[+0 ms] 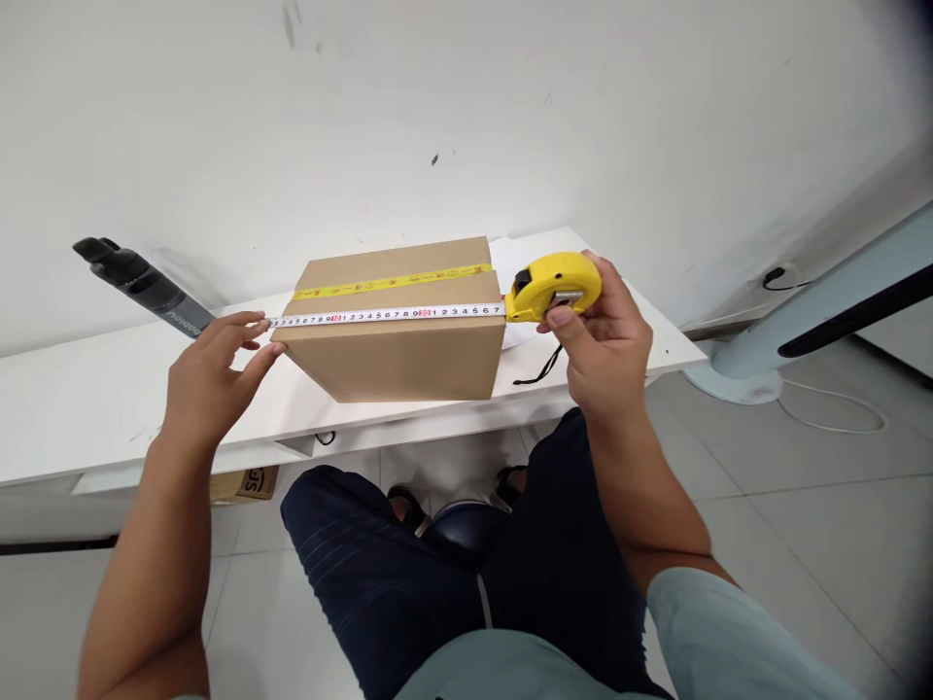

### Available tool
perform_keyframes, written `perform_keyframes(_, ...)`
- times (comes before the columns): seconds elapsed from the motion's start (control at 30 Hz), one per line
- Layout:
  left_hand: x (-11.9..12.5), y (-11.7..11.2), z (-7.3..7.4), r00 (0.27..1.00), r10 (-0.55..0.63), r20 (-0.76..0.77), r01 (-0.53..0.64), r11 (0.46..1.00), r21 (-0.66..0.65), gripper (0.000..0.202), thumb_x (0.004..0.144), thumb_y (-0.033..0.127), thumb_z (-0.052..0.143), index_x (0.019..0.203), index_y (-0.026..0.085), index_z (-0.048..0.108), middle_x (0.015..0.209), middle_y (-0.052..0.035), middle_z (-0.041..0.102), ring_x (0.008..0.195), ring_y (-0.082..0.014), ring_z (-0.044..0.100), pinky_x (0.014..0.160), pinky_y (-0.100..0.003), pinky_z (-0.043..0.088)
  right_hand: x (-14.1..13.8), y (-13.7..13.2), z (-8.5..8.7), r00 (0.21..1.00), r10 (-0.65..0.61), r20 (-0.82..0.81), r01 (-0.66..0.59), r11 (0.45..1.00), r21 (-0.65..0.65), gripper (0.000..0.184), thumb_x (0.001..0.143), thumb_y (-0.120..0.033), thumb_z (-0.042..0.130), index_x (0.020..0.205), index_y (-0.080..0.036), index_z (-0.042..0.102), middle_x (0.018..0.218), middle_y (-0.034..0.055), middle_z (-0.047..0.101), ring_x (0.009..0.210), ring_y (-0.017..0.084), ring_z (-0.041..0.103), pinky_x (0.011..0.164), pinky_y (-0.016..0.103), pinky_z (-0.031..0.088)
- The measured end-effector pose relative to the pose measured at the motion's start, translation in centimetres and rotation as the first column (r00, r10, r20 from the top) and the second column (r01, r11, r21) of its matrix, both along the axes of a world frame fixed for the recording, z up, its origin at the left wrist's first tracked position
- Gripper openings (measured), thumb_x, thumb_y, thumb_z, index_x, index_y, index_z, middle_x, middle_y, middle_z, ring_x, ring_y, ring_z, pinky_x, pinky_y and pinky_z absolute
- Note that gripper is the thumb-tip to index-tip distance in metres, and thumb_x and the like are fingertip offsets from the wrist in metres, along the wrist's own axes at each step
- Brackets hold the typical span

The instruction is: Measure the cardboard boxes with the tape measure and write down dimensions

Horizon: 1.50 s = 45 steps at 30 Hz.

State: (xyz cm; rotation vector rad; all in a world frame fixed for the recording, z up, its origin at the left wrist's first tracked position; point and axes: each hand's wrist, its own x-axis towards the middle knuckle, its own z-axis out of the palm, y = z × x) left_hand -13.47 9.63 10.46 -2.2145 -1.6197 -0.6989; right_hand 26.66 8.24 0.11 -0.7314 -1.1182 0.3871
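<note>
A brown cardboard box (408,362) with yellow printed tape along its top stands on the white table. The white blade (386,317) of a tape measure is drawn out across the box top, near the front edge. At the box's left corner my left hand (215,369) holds the blade's end between its fingers and thumb. My right hand (612,340) is closed around the yellow tape measure (560,282), right beside the box's right edge. A black wrist cord (543,369) hangs from its case. The numbers near the case read just past 27.
The white table (80,399) runs along a white wall. A dark bottle-like object (146,287) lies or leans behind my left hand. Papers (517,333) lie right of the box. A pale blue column on a round base (750,374) stands at right; another carton (244,483) sits below.
</note>
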Motion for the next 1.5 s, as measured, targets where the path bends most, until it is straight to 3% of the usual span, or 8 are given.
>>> perform_keyframes(0.37,-0.6,0.4,-0.8,0.981,-0.042,0.19,0.037,0.999,0.027,0.032,0.094,0.051,0.07,0.11,0.023,0.07,0.122,-0.0022,0.077,0.083,-0.0149,0.064,0.087,-0.034,0.056,-0.2,-0.9,0.5,1.0,-0.016,-0.002,0.016,0.997,-0.078,0.06,0.083,-0.056,0.081,0.138,-0.038,0.066,0.136,0.0019,0.07,0.099,0.021,0.07,0.075,0.034,0.066)
perform_keyframes(0.57,-0.7,0.4,-1.1,0.965,-0.077,0.249,0.062,0.996,0.068,0.031,0.091,0.053,0.073,0.096,0.022,0.068,0.115,-0.0038,0.076,0.087,-0.0154,0.062,0.091,-0.036,0.056,-0.4,-0.9,0.9,1.0,-0.031,0.001,0.031,0.998,-0.052,0.054,0.085,-0.052,0.081,0.134,-0.036,0.067,0.13,0.0037,0.071,0.1,0.022,0.071,0.081,0.037,0.065)
perform_keyframes(0.7,-1.4,1.3,-0.5,0.921,0.023,0.388,0.013,0.996,-0.09,0.034,0.085,0.05,0.078,0.101,0.022,0.071,0.111,-0.0025,0.076,0.08,-0.0131,0.059,0.085,-0.035,0.056,-0.4,-0.5,1.0,1.0,0.007,-0.007,-0.007,0.999,-0.045,0.052,0.085,-0.051,0.081,0.133,-0.035,0.067,0.126,0.004,0.072,0.104,0.022,0.072,0.084,0.037,0.066)
perform_keyframes(0.8,-2.4,2.3,0.0,0.82,0.051,0.571,0.129,0.954,-0.27,0.035,0.078,0.046,0.082,0.101,0.021,0.071,0.104,-0.0035,0.077,0.086,-0.0155,0.064,0.085,-0.036,0.057,-0.4,-0.5,1.1,0.999,0.022,-0.029,-0.024,0.998,-0.066,0.053,0.084,-0.051,0.083,0.131,-0.033,0.067,0.127,0.004,0.072,0.103,0.022,0.073,0.085,0.036,0.066)
perform_keyframes(0.9,-3.2,2.9,0.3,0.737,0.026,0.675,0.25,0.918,-0.308,0.034,0.075,0.04,0.085,0.098,0.019,0.07,0.105,-0.0054,0.077,0.096,-0.0184,0.068,0.093,-0.04,0.059,-0.4,-0.6,1.1,0.998,0.035,-0.043,-0.037,0.998,-0.057,0.053,0.082,-0.051,0.084,0.129,-0.033,0.067,0.127,0.0033,0.072,0.098,0.019,0.073,0.08,0.033,0.067)
perform_keyframes(1.03,-3.4,2.6,0.5,0.734,0.036,0.678,0.243,0.919,-0.312,0.04,0.071,0.045,0.089,0.096,0.02,0.071,0.104,-0.0057,0.078,0.098,-0.0196,0.068,0.096,-0.044,0.059,-0.3,-0.6,1.0,0.998,0.043,-0.046,-0.045,0.998,-0.044,0.049,0.083,-0.048,0.084,0.128,-0.035,0.068,0.124,0.0015,0.073,0.091,0.017,0.072,0.077,0.031,0.067)
perform_keyframes(1.23,-3.1,2.1,0.1,0.711,0.026,0.703,0.227,0.938,-0.264,0.05,0.064,0.057,0.093,0.092,0.021,0.071,0.102,-0.0069,0.079,0.099,-0.0229,0.07,0.1,-0.051,0.059,-0.2,-0.5,1.0,0.999,0.021,-0.028,-0.023,0.998,-0.058,0.051,0.084,-0.049,0.083,0.13,-0.034,0.068,0.126,0.0026,0.073,0.091,0.017,0.072,0.076,0.031,0.066)
perform_keyframes(1.5,-2.6,0.2,2.5,0.537,-0.218,0.815,0.217,0.969,0.117,0.032,0.063,0.031,0.091,0.083,0.023,0.068,0.091,0.001,0.072,0.083,-0.0152,0.067,0.104,-0.051,0.059,0.2,-1.3,1.2,0.997,0.006,-0.071,-0.01,0.998,-0.062,0.048,0.087,-0.049,0.08,0.13,-0.032,0.068,0.12,0.004,0.074,0.102,0.021,0.074,0.078,0.034,0.067)
